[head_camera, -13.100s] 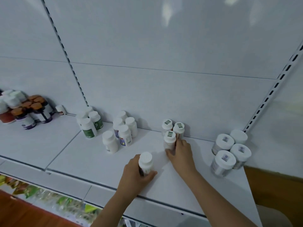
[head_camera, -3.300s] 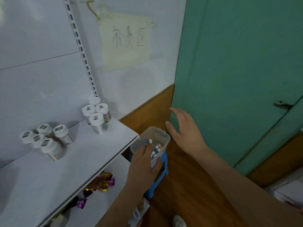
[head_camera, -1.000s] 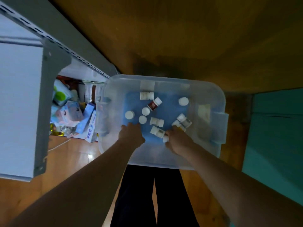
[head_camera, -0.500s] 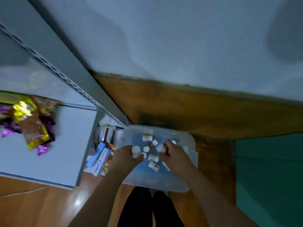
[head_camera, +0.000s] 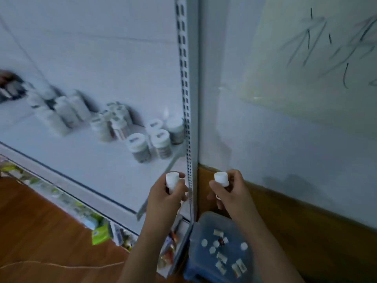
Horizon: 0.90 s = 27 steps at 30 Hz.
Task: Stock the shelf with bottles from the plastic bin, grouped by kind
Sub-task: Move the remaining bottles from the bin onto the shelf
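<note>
Above plastic bin (head_camera: 206, 221), each hand (head_camera: 165, 198) (head_camera: 231, 193) holds round white-capped bottle (head_camera: 172, 179) (head_camera: 221, 178)

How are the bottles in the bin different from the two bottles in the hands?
The bottles in the bin sit loose down by the floor; the two held bottles are raised to shelf height. Several bin bottles lie on their sides, while the left hand's bottle and the right hand's bottle stand upright. The left hand and right hand each grip one; nothing touches the bin bottles. Most have white caps.
</note>
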Tool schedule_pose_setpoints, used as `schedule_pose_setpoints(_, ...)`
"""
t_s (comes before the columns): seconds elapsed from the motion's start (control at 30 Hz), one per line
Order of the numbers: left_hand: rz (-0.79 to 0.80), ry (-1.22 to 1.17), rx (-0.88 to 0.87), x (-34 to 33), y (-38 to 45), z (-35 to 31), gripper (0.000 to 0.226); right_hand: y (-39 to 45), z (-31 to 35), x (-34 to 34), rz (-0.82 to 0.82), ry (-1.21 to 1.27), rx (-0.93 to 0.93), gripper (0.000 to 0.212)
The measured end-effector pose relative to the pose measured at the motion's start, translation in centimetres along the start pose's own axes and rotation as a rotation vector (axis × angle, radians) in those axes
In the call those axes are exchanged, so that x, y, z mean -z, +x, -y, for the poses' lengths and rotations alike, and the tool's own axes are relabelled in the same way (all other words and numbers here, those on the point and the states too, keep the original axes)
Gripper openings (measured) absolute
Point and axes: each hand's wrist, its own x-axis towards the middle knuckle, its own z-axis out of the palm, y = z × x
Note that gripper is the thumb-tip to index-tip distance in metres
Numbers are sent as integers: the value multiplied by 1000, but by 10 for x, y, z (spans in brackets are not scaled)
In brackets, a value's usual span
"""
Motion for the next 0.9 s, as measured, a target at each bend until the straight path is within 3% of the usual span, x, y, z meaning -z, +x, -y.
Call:
schedule_pose_setpoints(0.1,-66,-1,-53,72,-15,-21,2,-25,48,-55,79,31,107,25)
schedule_pose_setpoints(0.2,-128,-65,-39,153,-39,-30,13,-51,81,-126,174,48,195,28)
schedule_pose_setpoints(0.33,-230,-158,-5,261,-74,-30,26,-84,115,-224,315,74,281,13)
schedule_pose_setpoints(0.47,-323,-139,-21,348,-105,-21,24,-115,136,-306,388,1,372,23)
schedule_pose_setpoints(0.67,-370,-145,1,433,-127,-3,25,-134,147,-397,490,-25,424,15)
schedule_pose_setpoints(0.9,-394,-110,35,499,-97,29,18,-99,146,-484,557,-36,394,11)
